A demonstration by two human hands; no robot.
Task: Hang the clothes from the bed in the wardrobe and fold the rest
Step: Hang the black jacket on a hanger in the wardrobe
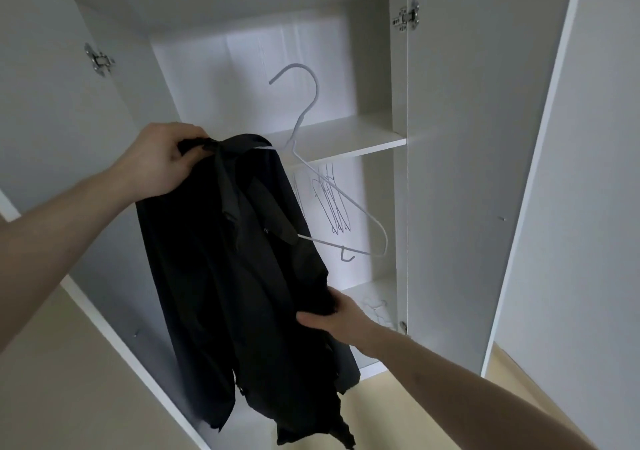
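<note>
You're facing the open white laminate wardrobe (pixel 440 172), spare wire hangers (pixel 332 203) on the rail inside. The black long-sleeved shirt (pixel 225 276) is half on a white wire hanger (pixel 311 131), out front. Your left hand (pixel 159 158) pinches the bunched shoulder to keep it up, while your right hand (pixel 343 314) grips the loose side, probably to pull it over the bare end.

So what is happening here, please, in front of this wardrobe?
A person is putting a black garment on a white hanger at the open wardrobe. The left hand grips the garment's top at one end of the hanger; the right hand holds the fabric lower down. Only one side is on. The hanger is not yet hung; spare hangers hang inside.
</note>
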